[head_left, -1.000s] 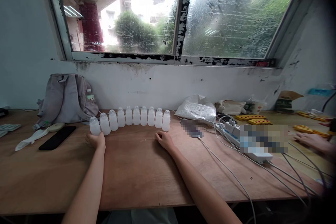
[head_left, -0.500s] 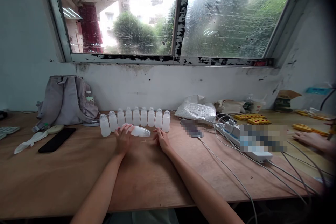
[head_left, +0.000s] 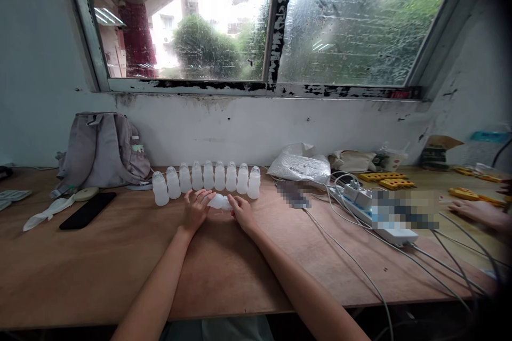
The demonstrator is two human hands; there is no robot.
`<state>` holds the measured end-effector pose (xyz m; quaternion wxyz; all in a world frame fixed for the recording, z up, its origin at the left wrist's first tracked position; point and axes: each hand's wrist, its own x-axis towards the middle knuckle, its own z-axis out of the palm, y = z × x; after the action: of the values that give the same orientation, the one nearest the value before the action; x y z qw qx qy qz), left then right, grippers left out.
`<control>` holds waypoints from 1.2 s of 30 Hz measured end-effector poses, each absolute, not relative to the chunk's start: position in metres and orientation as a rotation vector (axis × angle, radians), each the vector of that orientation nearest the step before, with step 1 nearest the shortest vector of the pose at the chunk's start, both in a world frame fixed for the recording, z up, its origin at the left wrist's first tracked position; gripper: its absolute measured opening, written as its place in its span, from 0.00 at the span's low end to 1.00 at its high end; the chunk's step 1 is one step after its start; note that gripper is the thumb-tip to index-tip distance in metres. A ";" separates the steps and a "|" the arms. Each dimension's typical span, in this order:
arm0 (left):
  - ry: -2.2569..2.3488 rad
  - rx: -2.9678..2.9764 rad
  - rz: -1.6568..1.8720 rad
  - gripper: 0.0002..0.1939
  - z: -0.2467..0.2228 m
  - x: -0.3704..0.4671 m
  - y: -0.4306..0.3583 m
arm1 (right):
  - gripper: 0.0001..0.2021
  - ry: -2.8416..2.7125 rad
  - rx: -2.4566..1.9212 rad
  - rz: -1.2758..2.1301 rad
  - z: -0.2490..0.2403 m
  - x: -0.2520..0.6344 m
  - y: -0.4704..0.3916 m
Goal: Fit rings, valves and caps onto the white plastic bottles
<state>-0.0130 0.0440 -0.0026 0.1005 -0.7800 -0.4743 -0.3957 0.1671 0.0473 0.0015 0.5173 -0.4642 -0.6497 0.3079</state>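
A frosted white baby bottle (head_left: 218,202) lies sideways between my two hands, a little above or on the wooden tabletop. My left hand (head_left: 196,209) is wrapped round its left end. At the right end, the fingers of my right hand (head_left: 241,211) are closed on the clear cap, partly hiding it. Behind my hands, several matching bottles (head_left: 208,176) stand upright in a slightly curved row, caps on top.
Left are a grey backpack (head_left: 102,149), a black phone (head_left: 88,211) and a white cloth strip (head_left: 48,213). Right are a plastic bag (head_left: 300,166), a power strip (head_left: 394,234) with trailing cables and yellow parts (head_left: 396,183). Another person's hand (head_left: 476,213) rests at far right.
My left hand and the bottle have shifted right. My right hand has moved left and closed on the cap end, which was apart from it before.
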 end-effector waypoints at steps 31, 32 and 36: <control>-1.751 -2.541 -1.336 0.23 -0.001 -0.023 0.055 | 0.15 -1.957 -0.822 0.397 0.004 0.179 0.053; -1.827 -2.629 -1.357 0.24 0.001 -0.025 0.054 | 0.14 -1.928 -0.830 0.435 0.005 0.179 0.053; -1.952 -2.936 -1.620 0.21 0.010 -0.030 0.049 | 0.11 -1.624 -0.927 0.726 0.008 0.180 0.055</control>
<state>-0.0300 0.0487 0.0104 -0.3606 -0.7058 -0.4693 -0.3894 0.1799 0.0549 0.0084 0.5376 -0.3897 -0.6826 0.3052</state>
